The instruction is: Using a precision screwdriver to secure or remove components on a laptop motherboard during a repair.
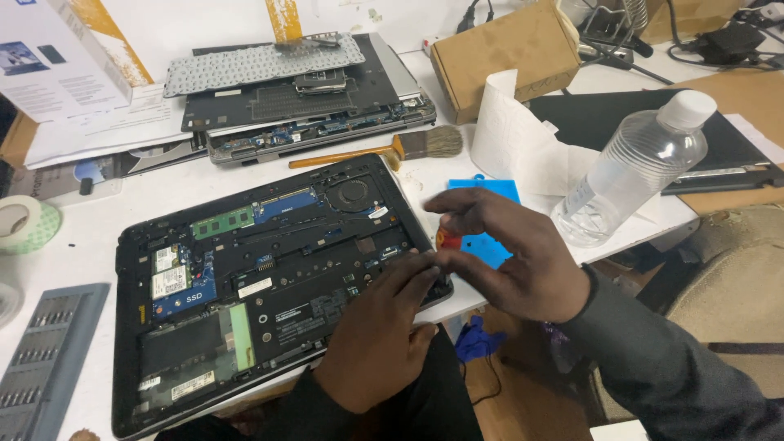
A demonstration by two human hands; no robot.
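Bit tray [49,359]: grey screwdriver-bit holder at the near left edge; beside it, farther back, a roll of pale green tape [28,224] on the white table [98,237].
Open laptop [269,286]: bottom cover off, lying in the middle of the table; green memory stick [222,221] and blue boards exposed toward the far side, a drive bay near left, the fan [353,194] at the far right corner.
Second laptop [318,114]: also stripped, far behind the first, with a loose keyboard [261,61] lying on top; a wooden-handled brush [384,149] rests between the two machines.
Left hand [376,343]: palm down, fingers extended and resting on the right edge of the open laptop; not gripping anything, so far as can be seen.
Right hand [510,261]: just right of the laptop's edge, thumb and fingertips pinched on a small red-orange piece [445,238], probably a tool handle; its tip is hidden, so what it touches I cannot tell.
Blue mat [490,220]: under the right hand, partly covered.
Water bottle [633,167]: clear, capped, leaning at the right beside a curl of white paper [510,135] and a cardboard box [506,53].
Risk: the bottle lies close to bare circuit boards; a nudge from the right sleeve could roll it toward them; the pinched piece could slip and scrape a board or drop a small part off the near table edge.
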